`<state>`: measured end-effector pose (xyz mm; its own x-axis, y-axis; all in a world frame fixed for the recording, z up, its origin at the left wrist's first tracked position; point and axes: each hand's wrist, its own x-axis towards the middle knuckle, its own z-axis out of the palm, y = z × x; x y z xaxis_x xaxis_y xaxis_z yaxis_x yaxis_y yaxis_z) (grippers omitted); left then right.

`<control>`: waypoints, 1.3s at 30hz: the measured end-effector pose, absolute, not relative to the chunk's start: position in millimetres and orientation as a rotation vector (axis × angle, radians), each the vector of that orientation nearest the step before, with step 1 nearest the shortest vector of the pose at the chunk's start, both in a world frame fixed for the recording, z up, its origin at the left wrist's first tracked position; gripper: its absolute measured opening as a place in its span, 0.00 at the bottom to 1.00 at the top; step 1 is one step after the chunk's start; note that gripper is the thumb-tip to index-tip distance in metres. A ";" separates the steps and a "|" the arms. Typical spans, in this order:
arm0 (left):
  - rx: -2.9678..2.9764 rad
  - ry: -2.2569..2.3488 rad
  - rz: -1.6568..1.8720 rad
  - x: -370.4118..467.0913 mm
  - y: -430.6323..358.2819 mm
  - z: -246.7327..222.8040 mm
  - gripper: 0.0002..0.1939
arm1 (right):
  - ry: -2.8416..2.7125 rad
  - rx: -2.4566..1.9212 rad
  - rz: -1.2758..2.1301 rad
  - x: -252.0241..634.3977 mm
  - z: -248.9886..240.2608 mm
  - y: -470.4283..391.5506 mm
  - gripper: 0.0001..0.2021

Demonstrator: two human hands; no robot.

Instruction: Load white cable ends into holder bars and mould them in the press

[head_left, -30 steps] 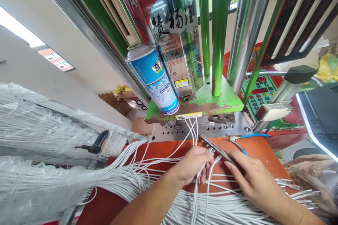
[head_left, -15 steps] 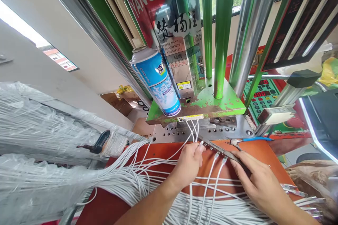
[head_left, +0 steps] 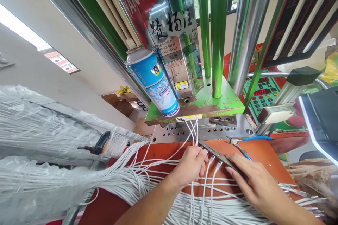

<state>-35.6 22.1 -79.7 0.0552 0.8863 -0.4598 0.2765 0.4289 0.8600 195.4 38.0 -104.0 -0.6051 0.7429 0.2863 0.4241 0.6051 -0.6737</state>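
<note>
My right hand (head_left: pixel 250 177) grips the near end of a narrow metal bar (head_left: pixel 221 157), which slants across in front of the press. Two white cables with clear plugs (head_left: pixel 218 164) sit along the bar's near edge and hang down towards me. My left hand (head_left: pixel 192 164) is closed in a pinch at the bar's far part, on a white cable (head_left: pixel 192 197); its plug end is hidden by my fingers. Just beyond, more white cables (head_left: pixel 194 132) come out from under the press plate. Blue-handled pliers (head_left: pixel 236 142) lie beyond my right hand.
A large bundle of white cables (head_left: pixel 148 179) spreads over the orange tabletop (head_left: pixel 260 154). A blue spray can (head_left: pixel 155 84) stands on the green press plate (head_left: pixel 219 107). Plastic-wrapped cables (head_left: pixel 44 126) fill the left side. A control panel (head_left: pixel 261 95) is at right.
My left fingers have shifted slightly down and right, now covering the plug that showed before. My right hand and the bar have moved slightly left, uncovering more of the pliers' handle.
</note>
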 end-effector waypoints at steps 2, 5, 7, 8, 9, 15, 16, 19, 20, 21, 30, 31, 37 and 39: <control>1.070 1.442 0.631 -38.7 24.0 -79.7 0.23 | -2.237 -0.954 0.717 196.4 -107.0 38.4 0.09; 1.066 1.416 0.674 -48.7 26.9 -75.4 0.24 | -2.158 -1.041 0.620 198.6 -112.4 40.0 0.12; 1.047 1.382 0.713 -57.8 27.3 -70.0 0.24 | -2.139 -1.069 0.585 199.8 -114.0 41.3 0.14; 1.018 1.335 0.718 -62.3 26.9 -67.2 0.24 | -2.139 -1.071 0.583 200.2 -114.0 41.8 0.14; 0.979 1.279 0.714 -66.2 26.2 -64.9 0.25 | -2.143 -1.068 0.587 200.5 -113.6 42.1 0.14; 0.907 1.293 0.650 -66.8 21.6 -68.1 0.28 | -2.127 -1.029 0.553 201.2 -110.8 41.1 0.11; 0.939 1.344 0.631 -63.8 21.9 -70.6 0.28 | -2.128 -1.025 0.554 201.2 -110.8 40.9 0.11; 1.051 1.447 0.582 -55.1 25.2 -77.0 0.29 | -2.135 -1.004 0.587 200.9 -110.5 40.8 0.11; 1.089 1.475 0.570 -53.3 26.8 -78.1 0.28 | -2.139 -0.992 0.602 200.6 -110.3 40.9 0.11; 1.125 1.502 0.561 -52.3 28.4 -78.6 0.28 | -2.140 -0.981 0.613 200.3 -110.1 40.9 0.11; 1.417 1.620 0.488 -56.2 33.8 -72.5 0.27 | -2.211 -0.921 0.683 202.2 -110.0 38.5 0.12; 1.437 1.632 0.487 -55.6 33.2 -72.2 0.27 | -2.222 -0.917 0.685 202.5 -110.3 37.9 0.12; 1.552 1.737 0.505 -48.5 28.7 -69.6 0.24 | -2.236 -0.924 0.777 201.5 -107.7 36.1 0.12; 1.591 1.753 0.503 -47.0 28.3 -68.2 0.23 | -2.233 -0.922 0.788 201.7 -106.2 36.4 0.13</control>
<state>-47.0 28.3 -68.2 0.0058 0.9710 -0.2391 0.6964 0.1676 0.6978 201.7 36.4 -106.2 -0.5848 0.7573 0.2908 0.4070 0.5840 -0.7024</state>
